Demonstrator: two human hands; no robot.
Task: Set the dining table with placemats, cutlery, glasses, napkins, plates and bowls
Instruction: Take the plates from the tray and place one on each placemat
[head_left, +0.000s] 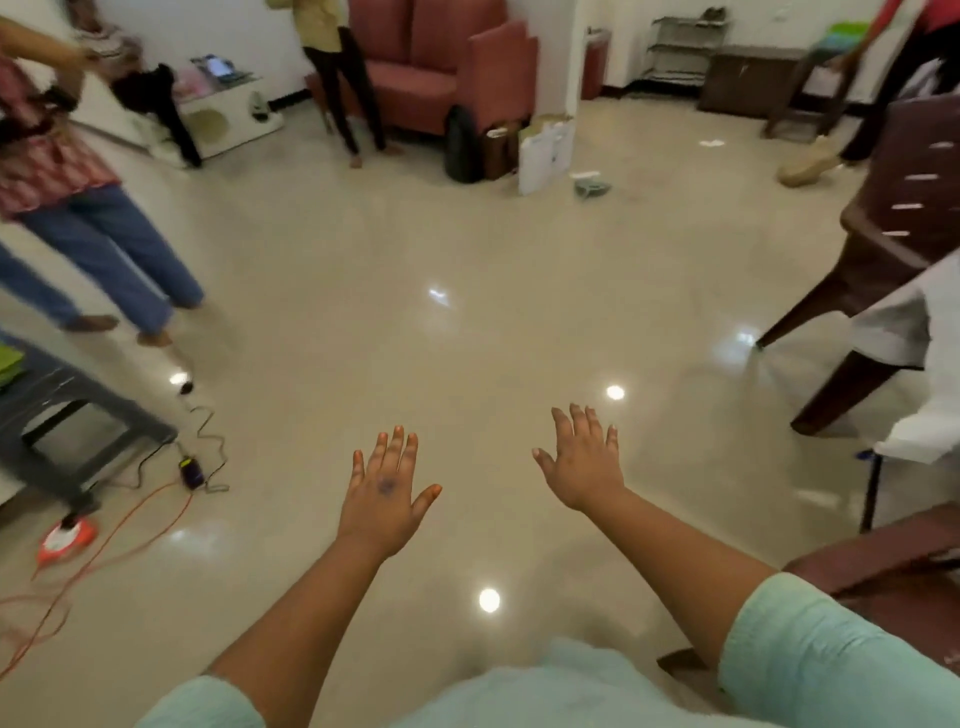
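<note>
Both hands are stretched out over the glossy beige tiled floor (415, 249), the left hand (384, 493) and the right hand (584, 462) flat with fingers spread, grasping nothing. A table draped in white cloth (924, 415) stands well to the right of the right hand, beside dark brown plastic chairs (893, 223)

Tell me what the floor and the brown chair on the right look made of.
Floor: looks like polished stone or tile, beige and glossy, mirroring ceiling lights. Brown chair: probably moulded plastic, smooth with a slight sheen and slotted back.
</note>
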